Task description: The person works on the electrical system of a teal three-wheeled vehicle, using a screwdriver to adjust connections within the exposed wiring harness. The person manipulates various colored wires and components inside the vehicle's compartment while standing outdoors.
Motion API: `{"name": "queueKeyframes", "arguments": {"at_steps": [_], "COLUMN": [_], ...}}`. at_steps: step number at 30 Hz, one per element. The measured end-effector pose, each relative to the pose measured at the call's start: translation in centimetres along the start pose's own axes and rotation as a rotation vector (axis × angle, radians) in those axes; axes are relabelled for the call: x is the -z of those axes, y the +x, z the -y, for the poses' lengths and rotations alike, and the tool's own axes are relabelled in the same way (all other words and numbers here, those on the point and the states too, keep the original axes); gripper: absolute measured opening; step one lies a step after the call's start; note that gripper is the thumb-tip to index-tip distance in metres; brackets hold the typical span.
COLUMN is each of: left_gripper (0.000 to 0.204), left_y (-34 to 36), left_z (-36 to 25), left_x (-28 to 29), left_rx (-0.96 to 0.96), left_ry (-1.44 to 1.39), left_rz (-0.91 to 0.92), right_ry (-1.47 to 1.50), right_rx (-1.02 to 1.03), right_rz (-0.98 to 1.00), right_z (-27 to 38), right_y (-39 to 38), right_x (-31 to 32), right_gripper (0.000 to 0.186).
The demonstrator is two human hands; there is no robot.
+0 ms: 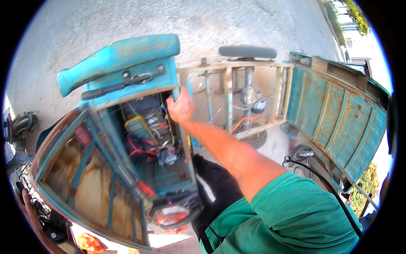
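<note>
The turquoise compartment [172, 188] sits left of centre, the right hand [181, 109] at its side rim; whether the blurred fingers close there I cannot tell, and the left hand is out of sight. It looks heavy and stiff, best held by 1 bare edge clear of the snag-prone red wires [136, 149], with open concrete ground [198, 25] beyond.

Rough grey concrete ground [211, 25] spreads across the top under bright daylight. Leafy green foliage [357, 17] overhangs a pale building [353, 40], upper right.

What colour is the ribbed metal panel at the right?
The ribbed panel is turquoise with brown rust patches, best seen in the head view.
</note>
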State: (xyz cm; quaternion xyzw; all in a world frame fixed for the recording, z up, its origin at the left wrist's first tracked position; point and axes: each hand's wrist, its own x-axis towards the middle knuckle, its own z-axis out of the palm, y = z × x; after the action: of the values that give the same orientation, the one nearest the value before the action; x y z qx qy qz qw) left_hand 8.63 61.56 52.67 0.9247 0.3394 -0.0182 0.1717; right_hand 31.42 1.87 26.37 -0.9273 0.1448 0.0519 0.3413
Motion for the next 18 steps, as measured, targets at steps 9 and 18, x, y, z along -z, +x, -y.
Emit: {"name": "queueKeyframes", "arguments": {"at_steps": [9, 18], "left_gripper": [0.043, 0.059], "left_y": [0.9, -1.2], "left_z": [-0.2, -8.1], "left_x": [-2.4, -2.3], "left_rx": [-0.084, 0.020], "left_ry": [-0.096, 0.086], "left_rz": [-0.139, -0.064], "right_ry": [-0.001, -0.168], "right_rx": [0.034, 0.143], "right_rz": [-0.038, -0.141], "right_z": [-1.0, -0.7], "right_y": [0.5, 0.2], "right_x": [-0.3, -1.4], "right_gripper": [0.055, 0.045]}}
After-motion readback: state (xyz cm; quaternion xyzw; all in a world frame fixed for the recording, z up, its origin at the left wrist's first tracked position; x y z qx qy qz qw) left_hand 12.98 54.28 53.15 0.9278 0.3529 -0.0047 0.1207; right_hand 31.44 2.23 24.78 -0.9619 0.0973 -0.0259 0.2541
